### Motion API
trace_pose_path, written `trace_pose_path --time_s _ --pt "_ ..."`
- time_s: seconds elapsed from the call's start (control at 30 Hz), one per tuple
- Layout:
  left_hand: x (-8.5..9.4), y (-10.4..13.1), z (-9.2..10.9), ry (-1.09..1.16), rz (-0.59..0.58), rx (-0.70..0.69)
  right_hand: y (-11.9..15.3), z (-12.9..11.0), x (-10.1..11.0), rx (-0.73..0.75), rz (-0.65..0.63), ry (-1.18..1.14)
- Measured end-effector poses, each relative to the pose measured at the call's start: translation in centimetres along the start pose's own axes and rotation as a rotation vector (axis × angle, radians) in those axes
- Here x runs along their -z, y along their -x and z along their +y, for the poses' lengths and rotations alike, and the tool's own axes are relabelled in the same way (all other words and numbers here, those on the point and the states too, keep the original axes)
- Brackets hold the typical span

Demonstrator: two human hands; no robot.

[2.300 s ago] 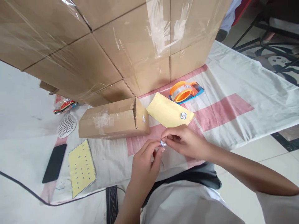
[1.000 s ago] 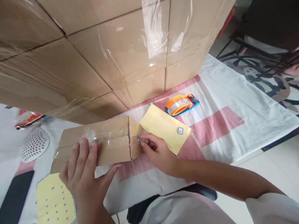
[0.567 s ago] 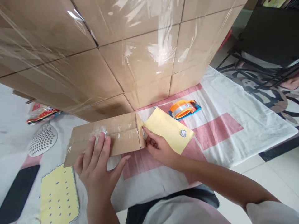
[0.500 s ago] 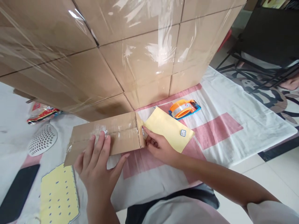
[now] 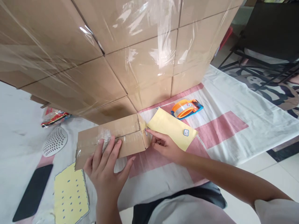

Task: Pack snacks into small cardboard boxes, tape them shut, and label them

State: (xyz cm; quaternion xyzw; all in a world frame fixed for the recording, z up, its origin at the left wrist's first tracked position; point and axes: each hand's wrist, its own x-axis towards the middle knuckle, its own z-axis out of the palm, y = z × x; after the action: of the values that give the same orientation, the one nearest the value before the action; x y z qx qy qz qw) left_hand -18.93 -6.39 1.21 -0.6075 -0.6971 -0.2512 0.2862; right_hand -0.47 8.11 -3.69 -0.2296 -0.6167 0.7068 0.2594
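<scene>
A long, low cardboard box (image 5: 129, 143) lies on the cloth, with clear tape along its top seam and a crumpled bit of tape near the middle. My left hand (image 5: 106, 169) rests on its top and near edge, fingers spread and thumb apart. At the box's right end, my right hand (image 5: 167, 147) presses a stretched index finger against the end face, where tape glints. Its other fingers are curled, and nothing shows in them. Under the right hand and beyond it lies a yellow sheet (image 5: 174, 127) with a small sticker. An orange and blue tape dispenser (image 5: 185, 109) sits behind the sheet.
Stacked cardboard boxes (image 5: 149, 68) wrapped in clear film rise right behind the small box. Leftward are a white perforated piece (image 5: 55, 141), a red packet (image 5: 56, 116), a black phone (image 5: 32, 193) and a yellow dotted pad (image 5: 71, 193). A dark chair (image 5: 271, 34) stands at right.
The view has shifted a little, so everything sits further right. My right index finger stays at the box's end, now more outstretched. My left hand remains on the box top.
</scene>
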Motion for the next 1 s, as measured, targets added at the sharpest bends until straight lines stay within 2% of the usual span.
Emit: trace_pose_path --time_s 0.1,0.17,0.23,0.37,0.47,0.57,0.7,0.8,0.9,1.0 --pt "0.0 0.2 0.1 0.003 0.018 0.011 -0.3 0.4 0.2 -0.037 -0.005 -0.001" --pt "-0.1 0.3 0.1 0.001 0.024 0.017 -0.5 0.7 0.4 -0.019 -0.021 0.093" --pt "-0.3 0.4 0.1 0.000 0.031 0.014 -0.4 1.0 0.7 0.101 -0.023 0.268" --pt "-0.3 1.2 -0.1 0.006 0.083 -0.018 0.3 1.0 0.8 0.446 -0.003 0.664" --pt "0.1 2.7 -0.6 0.021 0.116 -0.039 0.1 0.3 0.9 0.523 -0.105 0.882" --pt "0.5 4.9 -1.7 0.044 0.133 -0.051 -1.7 -0.9 1.2 0.578 -0.217 0.980" --pt "0.4 7.6 -2.9 0.046 0.157 -0.051 -5.0 -2.0 0.8 0.710 -0.421 0.948" --pt "0.4 8.7 -2.9 0.056 0.204 -0.003 -5.8 -2.2 -0.5 0.741 -0.445 0.822" --pt "0.7 9.5 -3.2 0.092 0.318 0.004 -4.6 -2.8 -0.7 0.692 -0.380 0.672" --pt "1.0 11.0 -4.4 0.077 0.407 -0.070 -0.8 -3.9 2.3 0.626 -0.263 0.587"
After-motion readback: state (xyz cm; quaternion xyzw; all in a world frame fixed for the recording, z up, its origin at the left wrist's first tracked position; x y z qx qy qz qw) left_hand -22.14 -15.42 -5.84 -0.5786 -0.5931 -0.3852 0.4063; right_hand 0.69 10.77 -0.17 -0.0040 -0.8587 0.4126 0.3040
